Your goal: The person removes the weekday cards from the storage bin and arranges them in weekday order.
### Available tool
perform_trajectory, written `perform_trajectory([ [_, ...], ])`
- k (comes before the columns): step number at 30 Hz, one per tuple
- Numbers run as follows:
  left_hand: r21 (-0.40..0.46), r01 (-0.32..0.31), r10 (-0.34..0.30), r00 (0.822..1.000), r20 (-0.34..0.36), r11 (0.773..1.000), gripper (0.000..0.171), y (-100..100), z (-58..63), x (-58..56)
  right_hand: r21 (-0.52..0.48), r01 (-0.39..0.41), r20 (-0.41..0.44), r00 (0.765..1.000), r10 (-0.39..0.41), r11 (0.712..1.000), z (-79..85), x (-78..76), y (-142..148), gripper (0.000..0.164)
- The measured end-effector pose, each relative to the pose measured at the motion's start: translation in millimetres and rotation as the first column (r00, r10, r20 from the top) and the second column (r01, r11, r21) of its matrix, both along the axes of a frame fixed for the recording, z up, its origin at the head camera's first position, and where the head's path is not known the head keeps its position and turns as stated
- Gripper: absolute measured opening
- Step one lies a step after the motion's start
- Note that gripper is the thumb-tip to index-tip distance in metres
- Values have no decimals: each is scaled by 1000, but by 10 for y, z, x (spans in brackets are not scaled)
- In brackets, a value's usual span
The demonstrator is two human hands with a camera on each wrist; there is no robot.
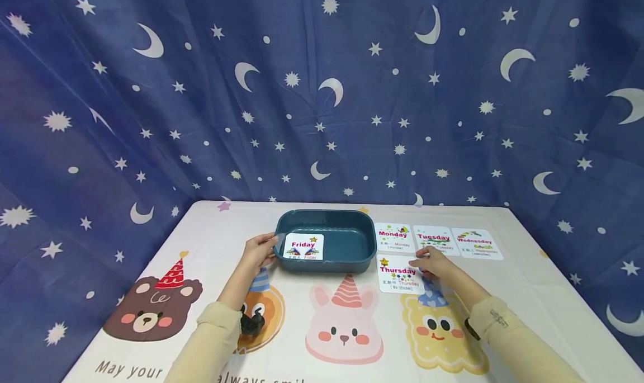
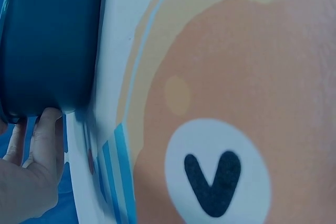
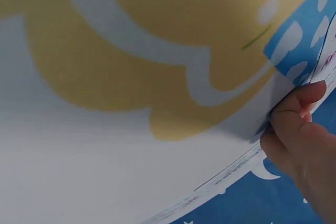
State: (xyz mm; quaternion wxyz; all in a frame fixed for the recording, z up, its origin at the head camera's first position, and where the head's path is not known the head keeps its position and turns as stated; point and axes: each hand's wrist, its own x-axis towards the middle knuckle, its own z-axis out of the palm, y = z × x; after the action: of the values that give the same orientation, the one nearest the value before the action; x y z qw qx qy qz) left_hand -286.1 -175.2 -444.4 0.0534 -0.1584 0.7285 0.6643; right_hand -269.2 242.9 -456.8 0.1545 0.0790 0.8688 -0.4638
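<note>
A dark blue-green plastic basin (image 1: 352, 266) stands near the back of the table, with a white Friday card (image 1: 304, 245) inside at its left. My left hand (image 1: 259, 252) holds the basin's left end, the fingers against its outer wall (image 2: 50, 51). To the right of the basin, the Thursday card (image 1: 394, 280) lies below the Monday card (image 1: 389, 243). My right hand (image 1: 436, 264) pinches the Thursday card at its upper right corner, fingers close to the lower edge of the Tuesday card (image 1: 427, 230). The Wednesday card (image 1: 478, 250) ends the upper row at the right.
A white tablecloth (image 1: 282, 366) printed with cartoon animal faces and lettering covers the table. Behind and beside it hangs a blue curtain (image 1: 322, 148) with white moons and stars. A black band (image 1: 472, 330) shows at the right wrist and a black device (image 1: 252, 323) at the left.
</note>
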Motion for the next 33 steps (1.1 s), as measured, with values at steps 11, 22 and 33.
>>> perform_trajectory([
  [11, 8, -9, 9, 1000, -14, 1000, 43, -3, 5, -5, -210, 128, 90, 990, -111, 969, 41, -11, 57, 49],
  [22, -6, -8, 8, 1000, 0, 1000, 43, 3, -41, 12, -437, 119, 68, 993, -99, 892, 163, 79, 140, 52],
  [33, -13, 1, -1, 1000, -12, 1000, 43, -12, -42, -4, -622, 72, 48, 997, -53, 779, 305, 58, -211, 41],
])
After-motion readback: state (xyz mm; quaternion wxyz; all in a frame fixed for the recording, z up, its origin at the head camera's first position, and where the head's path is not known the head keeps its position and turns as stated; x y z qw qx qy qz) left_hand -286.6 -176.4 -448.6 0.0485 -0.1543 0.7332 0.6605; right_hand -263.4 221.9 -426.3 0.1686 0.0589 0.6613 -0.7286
